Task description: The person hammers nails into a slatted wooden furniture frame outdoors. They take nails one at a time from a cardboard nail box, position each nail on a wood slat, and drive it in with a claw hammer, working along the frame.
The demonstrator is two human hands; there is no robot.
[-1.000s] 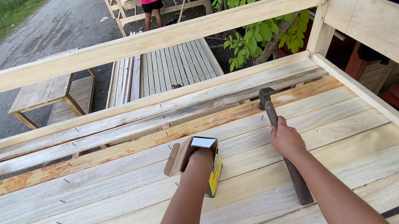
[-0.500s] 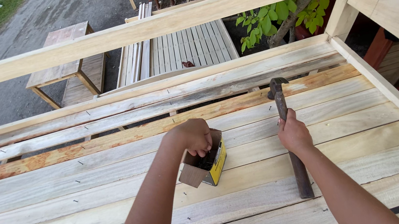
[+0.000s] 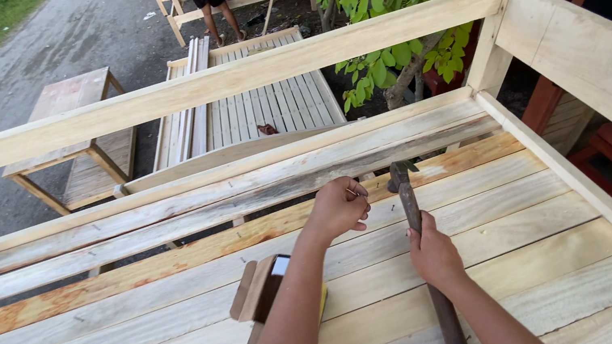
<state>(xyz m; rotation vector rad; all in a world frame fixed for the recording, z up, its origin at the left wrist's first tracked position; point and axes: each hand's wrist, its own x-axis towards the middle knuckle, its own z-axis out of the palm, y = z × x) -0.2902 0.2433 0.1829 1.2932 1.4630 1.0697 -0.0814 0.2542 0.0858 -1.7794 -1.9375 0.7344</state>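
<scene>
From the head view, we see our left hand [image 3: 338, 209] closed, pinching a small nail [image 3: 352, 191] at its fingertips over the plank deck [image 3: 139, 305]. Just right of it, our right hand [image 3: 434, 256] is wrapped around a hammer [image 3: 409, 205] handle, head lying on the planks. An opened cardboard box [image 3: 263, 289] sits below the left hand, beside its forearm.

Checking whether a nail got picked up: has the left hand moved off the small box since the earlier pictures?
Yes. The left hand has lifted off the small box and gone forward up the planks, pinching a nail beside the hammer.
</scene>
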